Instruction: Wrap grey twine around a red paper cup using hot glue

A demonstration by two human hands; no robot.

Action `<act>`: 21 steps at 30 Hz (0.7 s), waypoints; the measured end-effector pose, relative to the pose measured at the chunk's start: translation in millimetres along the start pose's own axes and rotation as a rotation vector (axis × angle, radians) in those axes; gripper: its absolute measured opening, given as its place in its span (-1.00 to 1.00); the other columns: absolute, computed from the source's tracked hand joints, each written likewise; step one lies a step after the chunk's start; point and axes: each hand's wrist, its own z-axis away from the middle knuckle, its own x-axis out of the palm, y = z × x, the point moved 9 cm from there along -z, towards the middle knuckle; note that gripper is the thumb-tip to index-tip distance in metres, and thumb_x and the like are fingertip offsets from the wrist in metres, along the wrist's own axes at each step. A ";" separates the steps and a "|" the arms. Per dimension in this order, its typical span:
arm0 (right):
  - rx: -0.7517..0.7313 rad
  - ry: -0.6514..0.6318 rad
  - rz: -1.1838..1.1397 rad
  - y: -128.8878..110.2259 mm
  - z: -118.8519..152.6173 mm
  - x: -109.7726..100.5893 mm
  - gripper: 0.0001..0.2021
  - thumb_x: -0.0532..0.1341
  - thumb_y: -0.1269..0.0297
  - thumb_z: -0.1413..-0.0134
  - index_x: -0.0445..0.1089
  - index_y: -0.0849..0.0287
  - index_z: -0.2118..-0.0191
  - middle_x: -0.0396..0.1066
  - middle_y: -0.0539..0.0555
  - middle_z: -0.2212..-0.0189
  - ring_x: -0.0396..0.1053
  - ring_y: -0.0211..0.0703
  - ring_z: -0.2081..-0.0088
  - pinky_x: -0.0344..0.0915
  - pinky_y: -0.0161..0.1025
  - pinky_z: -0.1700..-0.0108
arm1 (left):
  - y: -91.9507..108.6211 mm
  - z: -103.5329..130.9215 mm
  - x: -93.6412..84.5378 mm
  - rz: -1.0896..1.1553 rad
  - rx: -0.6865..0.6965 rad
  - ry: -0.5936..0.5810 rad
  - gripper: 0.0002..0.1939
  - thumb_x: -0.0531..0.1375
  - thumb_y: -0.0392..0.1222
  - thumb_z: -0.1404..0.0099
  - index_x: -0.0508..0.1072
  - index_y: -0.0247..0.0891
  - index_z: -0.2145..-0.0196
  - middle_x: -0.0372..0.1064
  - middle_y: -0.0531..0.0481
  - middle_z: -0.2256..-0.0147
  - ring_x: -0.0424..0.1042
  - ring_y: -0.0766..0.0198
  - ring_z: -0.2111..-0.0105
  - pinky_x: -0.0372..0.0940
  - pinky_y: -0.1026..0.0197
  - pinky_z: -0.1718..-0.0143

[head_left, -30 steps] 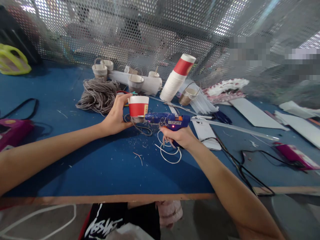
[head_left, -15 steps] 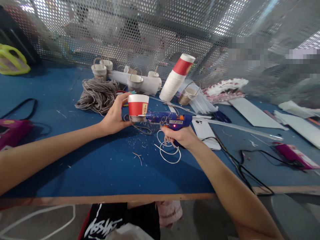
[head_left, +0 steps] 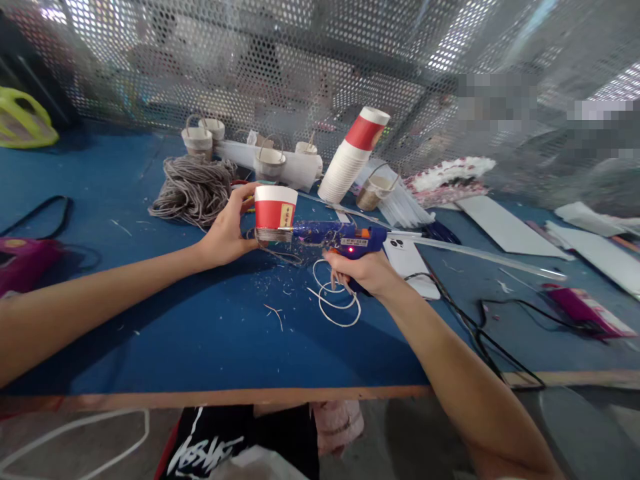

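My left hand [head_left: 231, 227] is closed around the left side of a red and white paper cup [head_left: 269, 212]. Grey cord [head_left: 274, 235] is wound about the cup's lower end, and a loose length trails off below it. In my right hand [head_left: 363, 270] is a blue hot glue gun [head_left: 325, 233] with a lit red light. Its nozzle points left and is at the cup's side, just above the cord; whether it touches I cannot tell. A long clear glue stick [head_left: 490, 261] sticks out of the gun's back.
Behind my left hand lies a grey cord bundle [head_left: 193, 190]. A leaning stack of paper cups [head_left: 345, 170] and several cord-wrapped cups with handles, such as one small basket [head_left: 376, 192], stand farther back. A white phone [head_left: 407, 267] and black cables [head_left: 467, 320] lie at right.
The cup has tilted or turned slightly in my left hand, and the loose cord below it has shifted. The glue gun stays nearly in place at the cup's side.
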 end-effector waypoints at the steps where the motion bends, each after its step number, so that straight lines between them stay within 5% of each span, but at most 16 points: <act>1: 0.006 0.000 0.001 0.8 -0.3 -0.4 -0.78 0.26 0.19 0.20 0.22 0.09 0.65 0.19 -0.12 0.81 0.16 -0.34 0.76 0.19 -0.28 0.65 | -1.2 0.1 0.0 0.016 -0.007 0.005 -0.06 0.46 -0.18 -0.05 0.08 -0.16 -0.27 0.17 -0.30 -0.25 0.31 -0.15 -0.25 0.26 -0.15 -0.30; 9: 0.078 -0.019 0.020 13.9 -4.1 -1.6 -0.74 0.30 0.18 0.22 0.23 0.10 0.68 0.21 -0.11 0.82 0.13 -0.35 0.77 0.17 -0.30 0.69 | -7.5 1.1 -0.6 0.112 -0.047 0.043 -0.08 0.47 -0.21 -0.03 0.12 -0.12 -0.25 0.18 -0.25 -0.25 0.32 -0.11 -0.24 0.30 -0.10 -0.28; 21: 0.033 0.036 0.010 1.5 0.6 -4.8 -0.73 0.25 0.20 0.23 0.19 0.10 0.74 0.16 -0.10 0.84 0.14 -0.36 0.78 0.16 -0.33 0.69 | -18.2 2.2 -0.9 0.196 -0.140 0.023 -0.05 0.49 -0.18 -0.01 0.08 -0.05 -0.24 0.15 -0.24 -0.27 0.30 -0.15 -0.27 0.23 -0.22 -0.30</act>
